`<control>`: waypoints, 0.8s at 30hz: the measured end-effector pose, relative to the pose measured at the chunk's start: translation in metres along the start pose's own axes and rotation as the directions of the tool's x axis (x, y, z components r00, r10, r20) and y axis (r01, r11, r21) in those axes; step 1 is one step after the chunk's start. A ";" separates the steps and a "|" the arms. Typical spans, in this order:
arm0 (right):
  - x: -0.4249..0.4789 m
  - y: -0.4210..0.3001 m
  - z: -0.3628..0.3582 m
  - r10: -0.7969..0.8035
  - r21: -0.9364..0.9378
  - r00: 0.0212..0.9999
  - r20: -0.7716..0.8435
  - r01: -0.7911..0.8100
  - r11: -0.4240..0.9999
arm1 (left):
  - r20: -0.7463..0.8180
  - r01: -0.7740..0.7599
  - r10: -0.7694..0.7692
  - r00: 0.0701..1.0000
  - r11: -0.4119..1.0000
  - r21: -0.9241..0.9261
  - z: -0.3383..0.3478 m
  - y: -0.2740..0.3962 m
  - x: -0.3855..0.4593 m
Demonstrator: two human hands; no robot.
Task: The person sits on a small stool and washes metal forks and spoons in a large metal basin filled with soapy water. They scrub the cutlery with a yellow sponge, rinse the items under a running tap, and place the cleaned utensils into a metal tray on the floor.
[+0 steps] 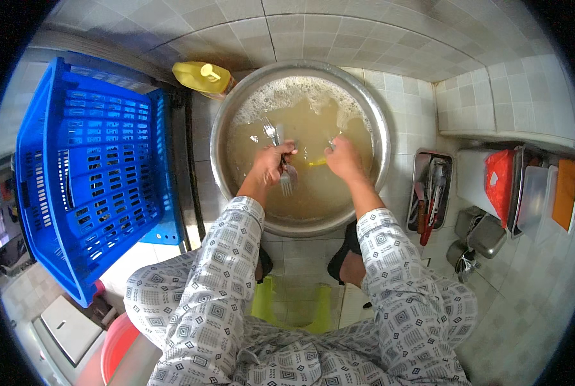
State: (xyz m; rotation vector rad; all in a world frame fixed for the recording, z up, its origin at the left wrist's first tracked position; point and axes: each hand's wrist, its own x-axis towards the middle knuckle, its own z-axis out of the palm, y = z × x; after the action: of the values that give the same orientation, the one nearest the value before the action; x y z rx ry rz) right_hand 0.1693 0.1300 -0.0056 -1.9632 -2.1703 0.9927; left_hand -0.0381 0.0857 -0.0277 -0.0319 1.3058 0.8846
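A large round metal basin (pixel 383 149) of cloudy, brownish water with foam along its far side stands before me. Over its left half, my left hand (pixel 270 163) grips several metal forks (pixel 287 183), whose tines point both away from me and towards me. My right hand (pixel 343 157) is at the water on the right, its fingers closed around a small thing that I cannot make out. Between the hands, a yellow strip (pixel 317 163) shows at the water's surface, close to my right fingertips.
A blue plastic crate (pixel 51 183) is at the left, and a yellow jug (pixel 195 78) stands behind the basin's left rim. Rightward lie a metal tray (pixel 449 193) of utensils, small metal containers (pixel 487 235) and a red plastic bag (pixel 499 181). A tiled wall (pixel 316 38) rises behind.
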 end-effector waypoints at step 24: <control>-0.025 -0.050 -0.039 0.027 0.846 0.988 0.150 -0.143 0.514 | 0.200 -0.069 0.091 0.976 0.991 -0.116 -0.024 -0.006 -0.071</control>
State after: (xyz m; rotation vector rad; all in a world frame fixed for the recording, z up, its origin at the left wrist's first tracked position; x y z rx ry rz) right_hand 0.1476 0.1243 0.0589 -1.4885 -1.1349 1.7774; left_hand -0.0535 0.0317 0.0214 0.0264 1.0716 1.0007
